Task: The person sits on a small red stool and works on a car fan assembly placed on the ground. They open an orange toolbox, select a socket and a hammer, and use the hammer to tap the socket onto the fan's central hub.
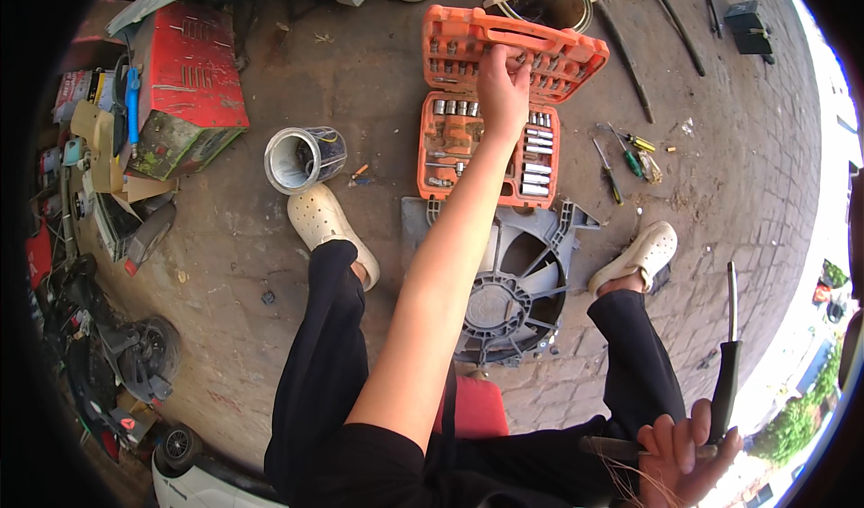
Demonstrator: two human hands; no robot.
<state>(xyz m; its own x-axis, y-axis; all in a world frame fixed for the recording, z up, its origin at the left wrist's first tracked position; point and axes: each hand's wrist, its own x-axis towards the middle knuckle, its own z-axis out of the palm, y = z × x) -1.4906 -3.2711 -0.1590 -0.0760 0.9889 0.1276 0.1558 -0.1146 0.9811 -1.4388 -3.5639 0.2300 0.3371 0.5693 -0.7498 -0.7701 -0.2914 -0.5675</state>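
My left hand (pixel 505 92) reaches into the raised lid of an orange socket set case (pixel 421 152). Its fingers are closed at a row of small sockets or bits (pixel 540 62); what they pinch is hidden. Sockets of several sizes sit in the lower half, with some slots bare. At the lower right, my right hand (pixel 677 454) grips a screwdriver (pixel 725 386), black handle and shaft pointing up. A dark bar-like tool (pixel 616 448) also lies across those fingers, and thin copper-coloured wires (pixel 641 483) hang beside them. Below the case lies a grey radiator fan (pixel 504 301) in its shroud.
Between my feet and the red machine (pixel 193 71) stands an open metal can (pixel 306 159). Several screwdrivers (pixel 621 161) lie on the paved ground right of the case. Beyond are a round tub (pixel 542 0), a long bar (pixel 627 62) and a hammer (pixel 670 17). Clutter lines the left.
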